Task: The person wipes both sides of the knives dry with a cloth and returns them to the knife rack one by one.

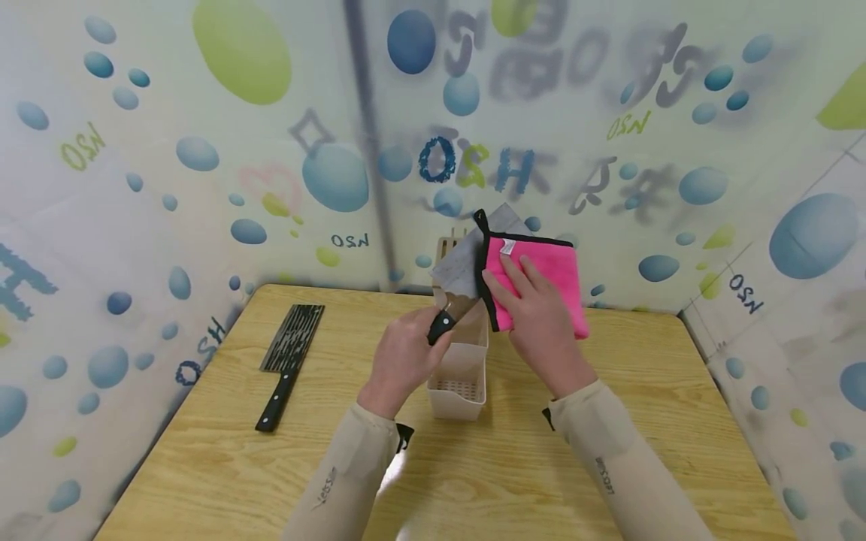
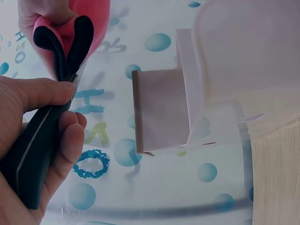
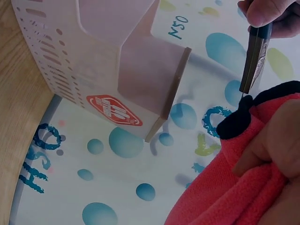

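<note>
In the head view, my left hand (image 1: 404, 359) grips the black handle (image 1: 441, 327) of a cleaver whose wide grey blade (image 1: 458, 267) tilts up to the right. A pink cloth (image 1: 558, 263) with black edging and a hanging loop is folded over part of that blade. My right hand (image 1: 541, 323) holds the cloth, its fingers spread over the front and, in the right wrist view, the cloth bunched in its grasp. The left wrist view shows thumb and fingers around the handle (image 2: 35, 150), close to the cloth's black edges. The covered part of the blade is hidden.
Behind and below the hands stands a beige plastic holder (image 1: 457, 406) with stepped compartments and slotted sides. On the left of the wooden table (image 1: 365, 481) lies another cleaver (image 1: 292, 342) with a dark streaked blade. Patterned sheeting (image 1: 271, 150) encloses the table's back and sides.
</note>
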Demonstrator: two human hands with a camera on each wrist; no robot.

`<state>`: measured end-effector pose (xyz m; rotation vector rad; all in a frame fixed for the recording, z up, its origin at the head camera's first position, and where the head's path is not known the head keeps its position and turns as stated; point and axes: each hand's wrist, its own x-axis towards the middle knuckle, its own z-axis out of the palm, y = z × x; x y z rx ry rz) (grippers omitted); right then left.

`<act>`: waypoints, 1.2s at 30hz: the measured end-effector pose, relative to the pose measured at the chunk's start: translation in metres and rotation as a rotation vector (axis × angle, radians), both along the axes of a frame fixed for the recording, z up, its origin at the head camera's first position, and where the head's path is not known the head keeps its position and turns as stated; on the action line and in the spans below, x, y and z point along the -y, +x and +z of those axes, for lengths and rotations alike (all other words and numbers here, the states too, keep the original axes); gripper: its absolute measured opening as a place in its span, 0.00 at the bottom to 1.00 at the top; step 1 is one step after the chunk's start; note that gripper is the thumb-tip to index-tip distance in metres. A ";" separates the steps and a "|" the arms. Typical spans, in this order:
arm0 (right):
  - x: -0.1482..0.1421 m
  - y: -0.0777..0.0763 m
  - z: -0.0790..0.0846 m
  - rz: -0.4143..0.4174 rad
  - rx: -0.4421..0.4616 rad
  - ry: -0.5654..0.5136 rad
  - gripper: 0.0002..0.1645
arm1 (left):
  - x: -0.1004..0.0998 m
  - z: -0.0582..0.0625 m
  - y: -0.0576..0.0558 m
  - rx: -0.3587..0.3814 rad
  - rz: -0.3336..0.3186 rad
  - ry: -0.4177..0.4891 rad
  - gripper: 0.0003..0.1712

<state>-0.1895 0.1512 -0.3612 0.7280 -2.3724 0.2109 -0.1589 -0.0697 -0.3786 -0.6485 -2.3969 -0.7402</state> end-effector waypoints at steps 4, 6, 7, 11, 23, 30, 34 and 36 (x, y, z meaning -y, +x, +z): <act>0.004 0.003 0.001 0.017 0.010 0.005 0.41 | -0.001 -0.001 0.000 -0.006 0.001 -0.004 0.10; 0.005 0.005 0.001 0.021 0.022 0.012 0.41 | -0.001 -0.001 0.000 -0.008 -0.001 -0.007 0.10; 0.006 0.005 0.002 0.024 0.029 0.014 0.41 | -0.001 -0.001 0.000 -0.008 -0.002 -0.010 0.10; 0.009 0.008 0.004 0.038 0.041 0.025 0.41 | -0.002 -0.001 0.000 0.002 -0.003 -0.016 0.10; 0.017 0.008 0.012 0.020 0.049 0.059 0.40 | -0.002 0.000 -0.001 -0.040 -0.027 -0.029 0.10; 0.018 0.002 0.014 -0.002 0.093 0.052 0.42 | -0.002 -0.003 0.000 -0.070 -0.032 -0.051 0.11; 0.016 -0.003 0.016 -0.018 0.097 0.040 0.42 | -0.003 -0.004 0.001 -0.073 -0.043 -0.058 0.12; 0.014 -0.005 0.016 -0.026 0.098 0.034 0.42 | -0.004 -0.004 0.001 -0.068 -0.047 -0.050 0.11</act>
